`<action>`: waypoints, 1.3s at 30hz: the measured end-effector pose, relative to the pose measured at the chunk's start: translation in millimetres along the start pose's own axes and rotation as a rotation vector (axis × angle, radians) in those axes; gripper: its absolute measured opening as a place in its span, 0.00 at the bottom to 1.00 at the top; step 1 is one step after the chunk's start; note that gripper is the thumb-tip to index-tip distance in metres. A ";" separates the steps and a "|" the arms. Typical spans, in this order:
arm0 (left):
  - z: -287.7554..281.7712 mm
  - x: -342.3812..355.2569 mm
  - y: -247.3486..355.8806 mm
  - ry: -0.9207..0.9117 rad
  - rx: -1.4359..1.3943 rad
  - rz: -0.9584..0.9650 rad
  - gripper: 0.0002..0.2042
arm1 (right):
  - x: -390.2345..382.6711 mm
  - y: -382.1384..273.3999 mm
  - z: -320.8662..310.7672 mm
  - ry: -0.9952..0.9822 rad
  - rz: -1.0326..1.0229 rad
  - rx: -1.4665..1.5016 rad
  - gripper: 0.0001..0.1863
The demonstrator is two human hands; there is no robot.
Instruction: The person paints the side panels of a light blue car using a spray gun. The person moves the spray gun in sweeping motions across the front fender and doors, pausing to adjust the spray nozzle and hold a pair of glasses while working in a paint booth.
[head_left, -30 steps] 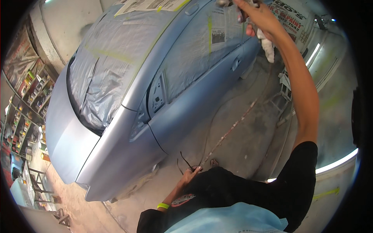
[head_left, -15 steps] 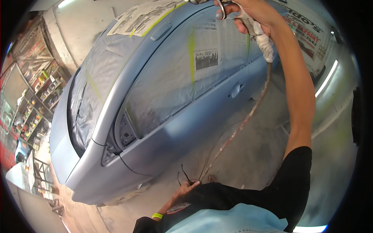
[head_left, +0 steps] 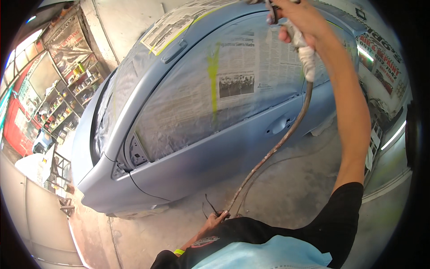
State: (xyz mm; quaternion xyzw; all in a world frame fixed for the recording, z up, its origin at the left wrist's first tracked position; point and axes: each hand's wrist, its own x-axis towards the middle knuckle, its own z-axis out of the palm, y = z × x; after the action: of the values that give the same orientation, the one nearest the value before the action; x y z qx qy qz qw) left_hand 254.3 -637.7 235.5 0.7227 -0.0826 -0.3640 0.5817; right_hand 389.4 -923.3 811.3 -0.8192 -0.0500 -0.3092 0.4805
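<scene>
My right hand [head_left: 303, 23] grips a metal spray gun [head_left: 293, 35] with a white-wrapped handle end [head_left: 307, 63], high at the car's roofline. A stained hose [head_left: 283, 142] hangs from it to my left hand [head_left: 217, 218], low by my waist, which is closed around the hose and a pair of dark glasses [head_left: 211, 205] with thin arms sticking up. Facing me is a pale blue car [head_left: 197, 175] whose side window [head_left: 174, 107] is masked with plastic, newspaper and green tape. More taped newspaper [head_left: 168, 28] covers part of the top.
Shelves of cans [head_left: 60, 112] stand at the left, beside small racks or stands [head_left: 60, 172]. A wall banner [head_left: 385, 67] and long lights [head_left: 393, 135] are at the right. The concrete floor [head_left: 174, 226] runs along the car beneath me.
The view has swung round to face the car's side more squarely, bringing more roofline into sight. My right hand with the gun stays high; its hose now curves more across the door.
</scene>
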 end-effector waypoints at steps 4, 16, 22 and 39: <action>0.4 2.7 -39.3 0.063 -0.082 -0.061 0.24 | -28.0 -19.2 6.2 -0.321 0.151 0.057 0.25; 4.0 -7.1 36.5 -0.144 -0.041 0.031 0.22 | -3.4 -65.2 40.9 -0.286 0.122 -0.076 0.25; -4.2 -3.9 51.9 -0.185 -0.062 0.104 0.21 | 18.2 -47.2 5.1 0.067 0.132 -0.165 0.25; -22.8 16.7 36.4 -0.285 -0.043 0.070 0.19 | 35.7 -61.5 3.8 -0.130 0.070 -0.049 0.22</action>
State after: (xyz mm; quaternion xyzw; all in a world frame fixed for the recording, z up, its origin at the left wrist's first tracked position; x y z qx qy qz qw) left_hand 291.6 -640.3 262.4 0.6476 -0.1815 -0.4442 0.5919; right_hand 396.6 -895.1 876.2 -0.8504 -0.0446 -0.2394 0.4665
